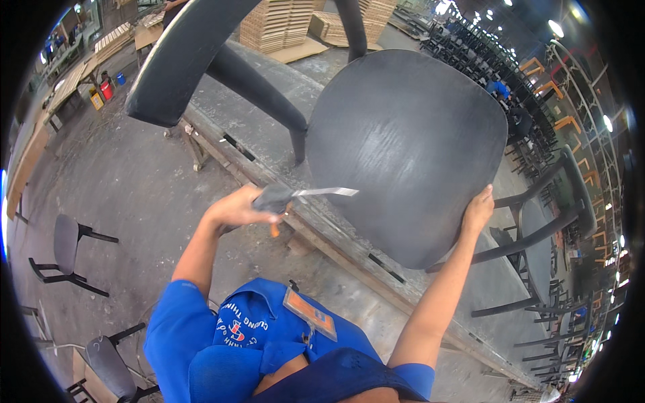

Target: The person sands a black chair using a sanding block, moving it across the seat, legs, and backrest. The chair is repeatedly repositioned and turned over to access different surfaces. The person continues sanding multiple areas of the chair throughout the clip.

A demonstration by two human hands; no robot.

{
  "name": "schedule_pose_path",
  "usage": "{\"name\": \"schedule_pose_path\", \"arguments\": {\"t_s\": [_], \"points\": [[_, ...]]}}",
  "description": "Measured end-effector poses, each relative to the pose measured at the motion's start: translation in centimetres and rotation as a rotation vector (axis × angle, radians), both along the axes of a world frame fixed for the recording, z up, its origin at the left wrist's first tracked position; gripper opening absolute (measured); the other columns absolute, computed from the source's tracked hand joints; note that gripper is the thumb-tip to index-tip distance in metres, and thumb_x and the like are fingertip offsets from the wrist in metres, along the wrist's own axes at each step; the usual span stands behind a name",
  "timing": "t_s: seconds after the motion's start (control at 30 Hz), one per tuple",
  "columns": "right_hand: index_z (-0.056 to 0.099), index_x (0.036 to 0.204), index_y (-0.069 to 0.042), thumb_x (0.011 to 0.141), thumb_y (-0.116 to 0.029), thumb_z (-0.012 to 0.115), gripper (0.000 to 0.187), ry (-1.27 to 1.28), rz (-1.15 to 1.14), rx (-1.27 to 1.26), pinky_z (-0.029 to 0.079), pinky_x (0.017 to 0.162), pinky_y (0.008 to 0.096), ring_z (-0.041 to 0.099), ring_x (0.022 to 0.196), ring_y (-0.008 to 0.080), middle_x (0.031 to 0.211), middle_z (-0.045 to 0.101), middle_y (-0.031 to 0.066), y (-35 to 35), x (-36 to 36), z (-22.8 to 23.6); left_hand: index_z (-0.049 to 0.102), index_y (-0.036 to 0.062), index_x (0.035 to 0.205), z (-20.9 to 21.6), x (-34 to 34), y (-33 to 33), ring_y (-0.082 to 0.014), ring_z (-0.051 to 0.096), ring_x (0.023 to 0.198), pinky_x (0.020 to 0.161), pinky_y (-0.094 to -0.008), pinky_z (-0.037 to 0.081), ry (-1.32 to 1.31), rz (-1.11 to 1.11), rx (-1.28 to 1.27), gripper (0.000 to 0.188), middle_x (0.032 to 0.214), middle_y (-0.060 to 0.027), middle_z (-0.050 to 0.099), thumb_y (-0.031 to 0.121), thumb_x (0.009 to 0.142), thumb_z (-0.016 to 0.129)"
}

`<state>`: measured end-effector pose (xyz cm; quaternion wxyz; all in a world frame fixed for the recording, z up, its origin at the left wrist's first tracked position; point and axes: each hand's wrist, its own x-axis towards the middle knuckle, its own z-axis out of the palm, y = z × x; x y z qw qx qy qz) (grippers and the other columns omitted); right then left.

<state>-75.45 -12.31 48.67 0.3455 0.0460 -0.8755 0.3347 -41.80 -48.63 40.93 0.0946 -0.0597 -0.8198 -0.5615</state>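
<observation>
A black chair with a broad, rounded seat (406, 144) stands tilted in view on a long grey bench (275, 84). Its curved backrest (181, 64) rises at the upper left. My right hand (478, 209) rests against the seat's right edge, fingers curled over the rim and thumb side toward the top. In my left hand (236, 207) is a dark grey tool (274, 198), fingers wrapped round it. A slim silvery tip (329, 192) points right from it, over the seat's near left part. Something orange shows below the grip; blur hides the tool's exact kind.
Another black chair (571, 195) is on the bench at the right. Dark chairs (66, 248) stand on the floor at the left. Stacked brown boards (282, 27) lie at the back. Rows of black chair frames (463, 57) fill the far right. A red bucket (106, 89) stands far left.
</observation>
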Motion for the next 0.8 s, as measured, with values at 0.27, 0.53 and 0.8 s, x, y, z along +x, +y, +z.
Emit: {"name": "schedule_pose_path", "arguments": {"t_s": [0.27, 0.53, 0.8], "points": [[0.060, 0.101, 0.009, 0.099, -0.042, 0.030, 0.059, 0.026, -0.077, 0.110, 0.042, 0.082, 0.0492, 0.055, 0.097, 0.0475, 0.099, 0.059, 0.0335, 0.8, -2.9, -0.4, 0.068, 0.0038, 0.095, -20.0, 2.7, -11.9, -0.0312, 0.067, 0.083, 0.074, -0.0397, 0.050, -0.593, 0.969, -0.323, 0.043, 0.084, -0.0188, 0.068, 0.038, 0.071, 0.077], [0.058, 0.101, 0.010, 0.098, -0.048, 0.030, 0.065, -0.118, -0.092, 0.018, 0.042, 0.084, 0.0446, 0.057, 0.096, 0.0435, 0.095, 0.060, 0.0312, -0.5, -3.0, 0.7, 0.066, 0.0041, 0.102, -32.8, -12.8, -27.0, -0.0357, 0.065, 0.086, 0.077, -0.0440, 0.048, -0.293, 1.274, -0.361, 0.044, 0.090, -0.0193, 0.068, 0.039, 0.076, 0.072], [0.060, 0.096, 0.006, 0.096, -0.050, 0.032, 0.063, -0.143, -0.150, 0.047, 0.042, 0.086, 0.0464, 0.054, 0.101, 0.0471, 0.098, 0.059, 0.0323, -2.8, -2.4, 0.6, 0.060, 0.0005, 0.112, -38.8, -18.4, -33.2, -0.0404, 0.061, 0.095, 0.083, -0.0477, 0.046, -0.341, 1.307, -0.555, 0.058, 0.101, -0.0220, 0.064, 0.047, 0.079, 0.067]]}}
